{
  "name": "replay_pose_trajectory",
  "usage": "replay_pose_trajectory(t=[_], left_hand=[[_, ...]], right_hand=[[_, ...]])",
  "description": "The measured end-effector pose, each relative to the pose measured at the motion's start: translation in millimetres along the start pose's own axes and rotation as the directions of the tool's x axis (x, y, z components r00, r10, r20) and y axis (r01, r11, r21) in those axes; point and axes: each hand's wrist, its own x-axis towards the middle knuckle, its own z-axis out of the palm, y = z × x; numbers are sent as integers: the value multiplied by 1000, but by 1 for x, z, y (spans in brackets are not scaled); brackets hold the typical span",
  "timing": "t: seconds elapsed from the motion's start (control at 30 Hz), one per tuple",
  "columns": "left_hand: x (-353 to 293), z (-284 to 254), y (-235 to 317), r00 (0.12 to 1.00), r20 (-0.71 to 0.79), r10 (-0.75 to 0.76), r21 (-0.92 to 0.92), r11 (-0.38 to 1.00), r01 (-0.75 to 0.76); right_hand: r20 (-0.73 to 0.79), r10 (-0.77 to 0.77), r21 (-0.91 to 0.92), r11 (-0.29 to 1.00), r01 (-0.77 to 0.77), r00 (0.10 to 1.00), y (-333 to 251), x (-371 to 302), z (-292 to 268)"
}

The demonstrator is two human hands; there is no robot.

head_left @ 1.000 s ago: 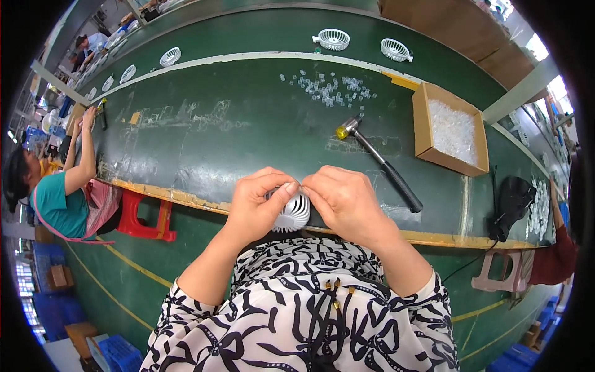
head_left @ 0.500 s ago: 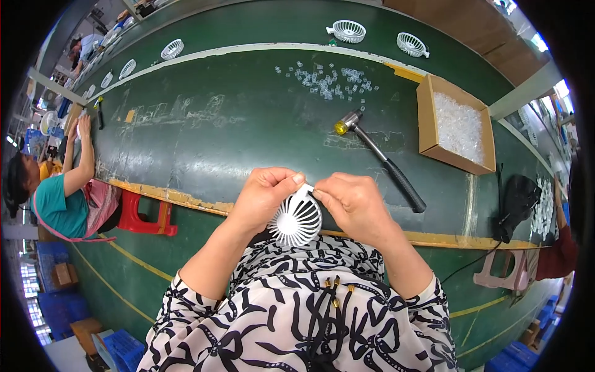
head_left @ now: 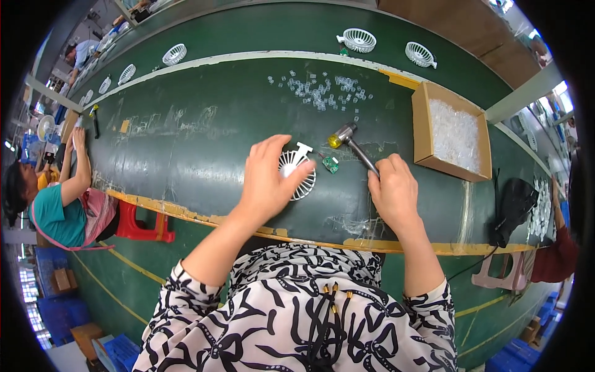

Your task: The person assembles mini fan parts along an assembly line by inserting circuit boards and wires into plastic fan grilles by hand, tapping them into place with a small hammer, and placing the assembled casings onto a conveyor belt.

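A white round fan housing [head_left: 304, 186] with radial ribs and a short T-shaped neck lies on the green bench. A small green circuit board [head_left: 331, 163] sits to its right, by a thin dark wire. My left hand [head_left: 263, 177] is over the housing's left side, fingers stretched and thumb apart, the thumb crossing the ribs; whether it touches them I cannot tell. My right hand [head_left: 395, 191] is closed around the handle of a hammer [head_left: 361, 152] with a metal head and a yellow face. The head rests on or just above the bench; my hand hides the grip.
Small clear plastic pieces [head_left: 322, 93] lie scattered at the far middle. A cardboard box [head_left: 423, 133] of clear pieces stands right. Fan housings [head_left: 359, 40] sit on the far strip beyond a pale rail. A black bag-like item [head_left: 515, 204] lies far right. A co-worker [head_left: 59, 204] sits left.
The fan housing has gone from between both hands down onto the bench, farther away. My left hand has opened; my right hand has moved right and taken the hammer's handle, turning the hammer slightly.
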Motion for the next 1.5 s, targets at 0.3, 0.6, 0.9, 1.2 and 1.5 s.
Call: replay_pose_trajectory(t=[0.3, 0.6, 0.9, 1.2, 1.5], left_hand=[[-36, 6, 1, 1000, -19, 5, 137, 991, -2], [-38, 9, -3, 999, -42, 9, 136, 991, -3], [-37, 12, -1, 999, -30, 12, 131, 991, -8], [-42, 3, -7, 995, -90, 34, -157, 986, -48], [-48, -2, -7, 995, -68, 67, -313, 946, -85]], right_hand=[[-139, -186, 398, 889, 227, 973, -52, -4, -18], [-444, -242, 248, 892, 377, 863, -75, 10, -41], [-41, -354, 62, 933, 356, 934, -47, -14, 8], [-304, -167, 209, 949, 237, 938, -34, 0, -7], [-38, -27, 607, 794, 44, 999, -75, 17, 19]])
